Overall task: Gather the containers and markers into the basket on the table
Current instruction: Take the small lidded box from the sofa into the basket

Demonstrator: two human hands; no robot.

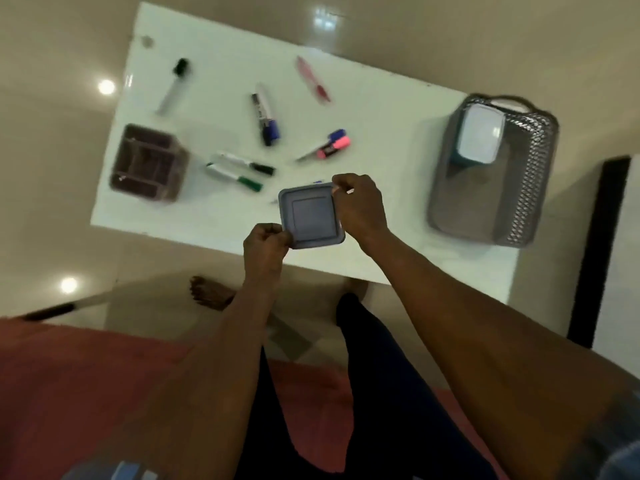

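Both arms reach forward from the bottom of the view, bare from elbow to wrist, and the two hands meet in the middle. The left hand (pixel 266 244) is curled like a fist, with its thumb and fingers pinching the near left corner of a small square lid (pixel 310 215). The right hand (pixel 358 206) is bent at the wrist, and its curled fingers pinch the far right corner of the same lid, so the hands hold it from opposite corners.
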